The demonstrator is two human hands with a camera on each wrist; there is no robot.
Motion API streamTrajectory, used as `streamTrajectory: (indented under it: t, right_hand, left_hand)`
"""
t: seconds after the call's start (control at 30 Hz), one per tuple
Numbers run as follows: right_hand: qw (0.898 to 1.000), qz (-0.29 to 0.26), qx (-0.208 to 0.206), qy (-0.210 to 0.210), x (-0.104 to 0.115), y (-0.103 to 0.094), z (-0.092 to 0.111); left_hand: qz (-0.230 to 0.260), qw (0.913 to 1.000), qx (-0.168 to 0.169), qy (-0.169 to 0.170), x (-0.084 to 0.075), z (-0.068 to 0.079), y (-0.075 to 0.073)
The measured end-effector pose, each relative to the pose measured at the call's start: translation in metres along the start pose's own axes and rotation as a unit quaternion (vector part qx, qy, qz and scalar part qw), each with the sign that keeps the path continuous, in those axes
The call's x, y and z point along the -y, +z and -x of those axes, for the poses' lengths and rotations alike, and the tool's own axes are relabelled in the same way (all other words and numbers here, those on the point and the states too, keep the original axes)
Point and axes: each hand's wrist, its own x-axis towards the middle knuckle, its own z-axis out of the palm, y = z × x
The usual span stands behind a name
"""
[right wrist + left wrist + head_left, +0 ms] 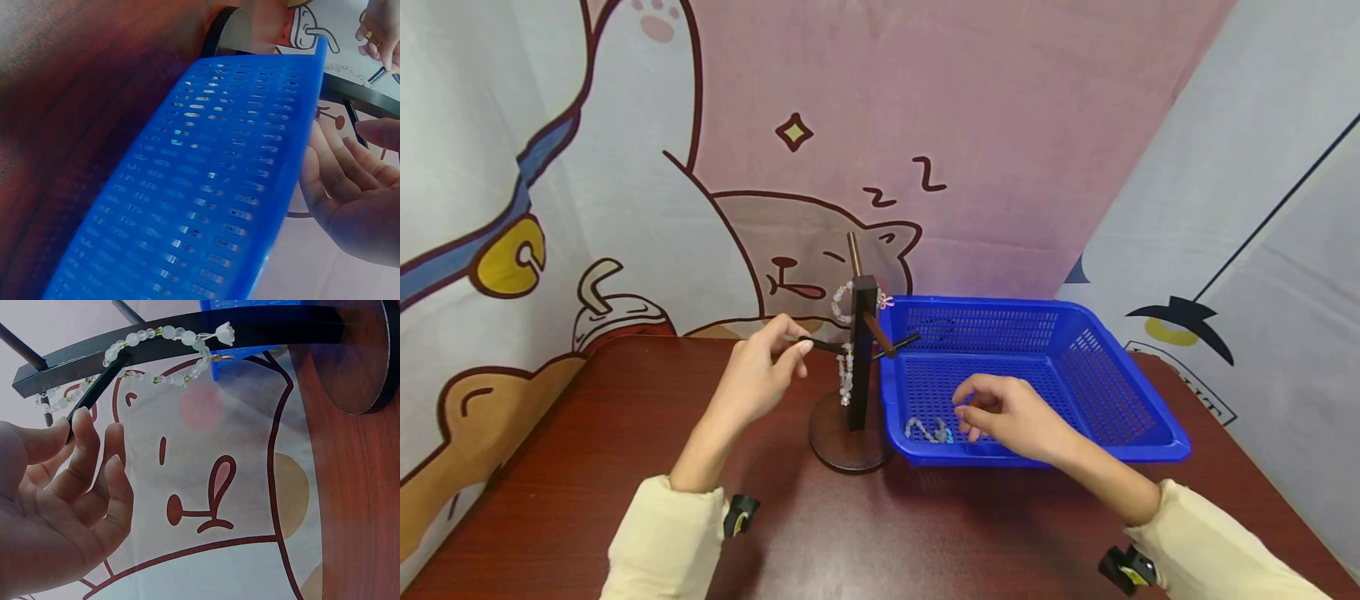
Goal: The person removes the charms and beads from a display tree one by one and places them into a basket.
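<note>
My left hand (760, 371) pinches the end of a black peg (94, 400) on the left side of a dark jewelry stand (862, 367). From that peg, close to the post, hangs a beaded bracelet (133, 339) of clear and whitish beads with a white flower charm (225, 334). Higher on the stand hangs another beaded bracelet (838, 310), with a pink bow-like charm (886, 302) beside the post. Over the near side of a blue basket (1112, 453), my right hand (1011, 417) hovers with loosely curled fingers, holding nothing. Pale and blue beaded jewelry (942, 433) lies in the basket's near left corner.
The stand's round base (850, 454) rests on a reddish-brown table (647, 417), right beside the basket. More pegs, including a brown one (878, 333), stick out from the post toward the basket. A cartoon-printed cloth (1000, 150) hangs behind the table.
</note>
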Motion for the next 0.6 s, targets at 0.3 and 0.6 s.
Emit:
streamTrajectory:
  t: [0.3,0.6]
  right_hand:
    - [1.000,0.014,-0.002,-0.002,0.012,-0.007,-0.010]
    - [1.000,0.026,-0.004,-0.006,0.021,-0.012,-0.025]
  left_hand:
    - [-0.002,1.0000,0.001,0.000,0.000,0.000,0.000]
    - [-0.005,1.0000,0.004,-0.003,0.001,0.000,0.000]
